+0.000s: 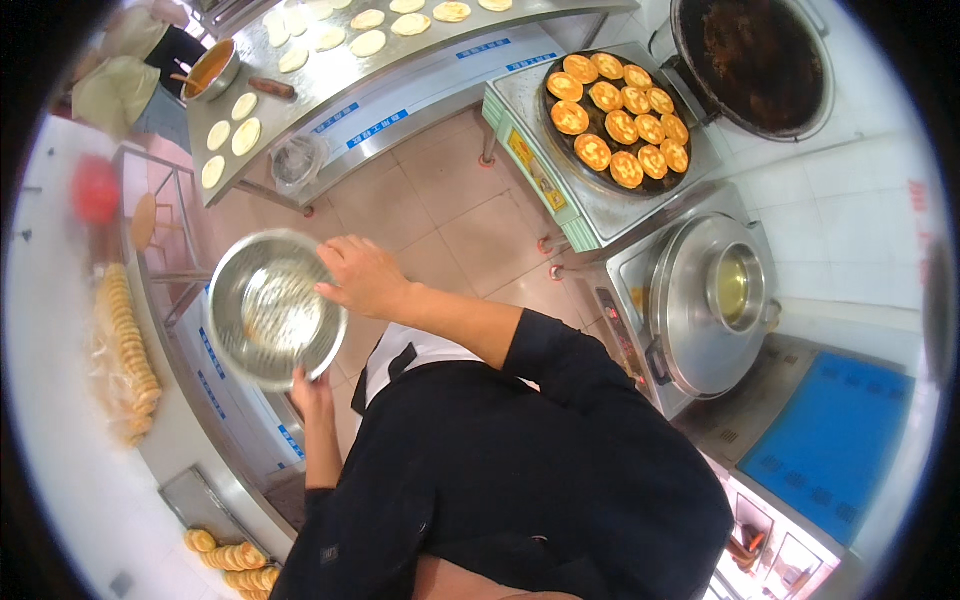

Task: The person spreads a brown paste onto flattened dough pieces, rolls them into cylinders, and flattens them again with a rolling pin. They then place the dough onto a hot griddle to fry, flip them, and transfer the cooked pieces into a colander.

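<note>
Both hands hold a round stainless steel bowl (274, 300) by its rim. My right hand (364, 276) grips the upper right side, with the fingers over the edge. At the lower right of the rim is my left hand (311, 394), its thumb near the edge and its fingers partly hidden. The bowl's inside is shiny and blurred; I cannot tell whether a thin layer lies in it. To the upper right, browned round flatbreads (621, 126) lie on a black griddle (592, 166). Pale dough rounds (246, 136) rest on a steel table (341, 86).
A wooden rolling pin (271, 88) and a bowl of orange-brown sauce (210, 71) are on the steel table, near another person (120, 90). A lidded steel pot (709, 300) stands right. Bagged flatbreads (124, 352) and a metal tray (199, 495) lie on the left counter.
</note>
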Available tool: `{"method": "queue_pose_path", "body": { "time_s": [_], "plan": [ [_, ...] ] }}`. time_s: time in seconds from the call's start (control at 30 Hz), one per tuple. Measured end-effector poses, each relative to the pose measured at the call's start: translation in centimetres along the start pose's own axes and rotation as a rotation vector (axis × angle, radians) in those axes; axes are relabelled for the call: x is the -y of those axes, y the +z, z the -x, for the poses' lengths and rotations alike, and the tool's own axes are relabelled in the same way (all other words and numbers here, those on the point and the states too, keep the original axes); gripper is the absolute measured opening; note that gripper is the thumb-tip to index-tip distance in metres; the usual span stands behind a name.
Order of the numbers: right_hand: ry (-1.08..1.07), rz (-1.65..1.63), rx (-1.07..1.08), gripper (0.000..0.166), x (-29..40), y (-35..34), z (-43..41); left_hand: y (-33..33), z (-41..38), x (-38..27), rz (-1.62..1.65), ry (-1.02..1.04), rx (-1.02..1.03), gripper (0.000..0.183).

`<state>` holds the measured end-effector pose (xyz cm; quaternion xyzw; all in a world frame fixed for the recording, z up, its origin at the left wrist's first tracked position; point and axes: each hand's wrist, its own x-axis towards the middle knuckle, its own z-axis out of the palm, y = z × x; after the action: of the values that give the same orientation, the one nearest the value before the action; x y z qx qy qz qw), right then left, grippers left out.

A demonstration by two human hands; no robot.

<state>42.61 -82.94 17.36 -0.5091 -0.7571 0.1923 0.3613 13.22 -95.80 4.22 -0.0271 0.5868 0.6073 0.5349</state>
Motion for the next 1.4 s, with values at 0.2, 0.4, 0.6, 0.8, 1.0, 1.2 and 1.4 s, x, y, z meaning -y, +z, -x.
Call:
{"method": "queue_pose_path", "body": {
  "time_s": [0.2, 0.4, 0.6, 0.8, 1.0, 1.2, 1.4],
  "plan": [
    [0.259, 0.602, -0.087, 0.079, -12.6, -0.6, -1.3, 23.2, -1.5, 7.7, -0.312, -0.124, 0.367, 0.034],
    [0.511, 0.787, -0.167, 0.085, -21.8, -15.4, -4.7, 41.6, -3.5, 14.4, -0.481, -0.277, 0.666, 0.042],
    [1.314, 0.523, 0.021, 0.075, -27.1, -24.5, -2.8, 53.1, -0.9, 20.3, -0.528, -0.522, 0.787, 0.044],
    [1.289, 0.297, -0.391, 0.052, -28.9, -30.0, 4.5, 58.2, -0.8, 25.7, -0.654, -0.716, 0.886, 0.048],
    [1.73, -0.605, -0.959, 0.05, -35.1, -29.3, 19.3, 59.5, -4.7, 26.1, -0.802, -0.615, 0.743, 0.046],
    [1.653, -0.832, -0.941, 0.047, -45.4, -30.3, 25.6, 61.0, -4.2, 24.1, -0.771, -0.441, 0.632, 0.047],
    [1.5, -0.923, -0.992, 0.035, -50.3, -31.3, 24.3, 60.3, -5.1, 23.7, -0.699, -0.388, 0.642, 0.054]
  ]
}}
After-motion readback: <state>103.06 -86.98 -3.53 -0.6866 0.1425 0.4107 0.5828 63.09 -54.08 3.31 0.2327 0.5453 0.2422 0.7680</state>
